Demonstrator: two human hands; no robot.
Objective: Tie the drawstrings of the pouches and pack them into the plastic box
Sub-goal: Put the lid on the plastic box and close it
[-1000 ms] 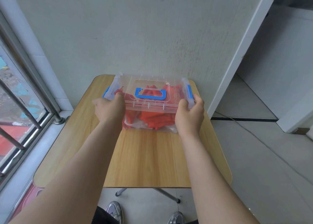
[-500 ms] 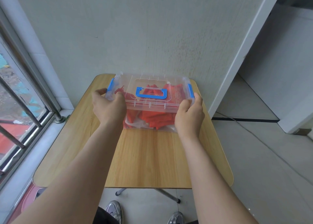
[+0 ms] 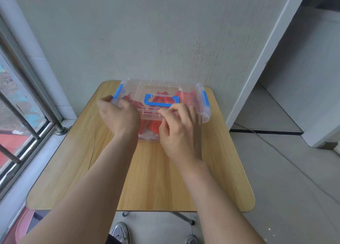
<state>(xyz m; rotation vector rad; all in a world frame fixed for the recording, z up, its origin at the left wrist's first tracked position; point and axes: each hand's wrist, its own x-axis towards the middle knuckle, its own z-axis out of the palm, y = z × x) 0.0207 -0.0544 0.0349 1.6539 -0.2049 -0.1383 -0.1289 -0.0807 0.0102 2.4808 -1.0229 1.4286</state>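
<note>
box (image 3: 204,115): far end of counter (image 3: 165,179), lid (image 3: 160,86) on, red pouches (image 3: 187,96) inside | your left grip (image 3: 119,116) clasps its left front corner | your right grip (image 3: 180,129) curls onto lid's front edge | handling: likely light, stiff, slick shell, soft fill; lift by blue handle (image 3: 159,103) or both ends
</note>
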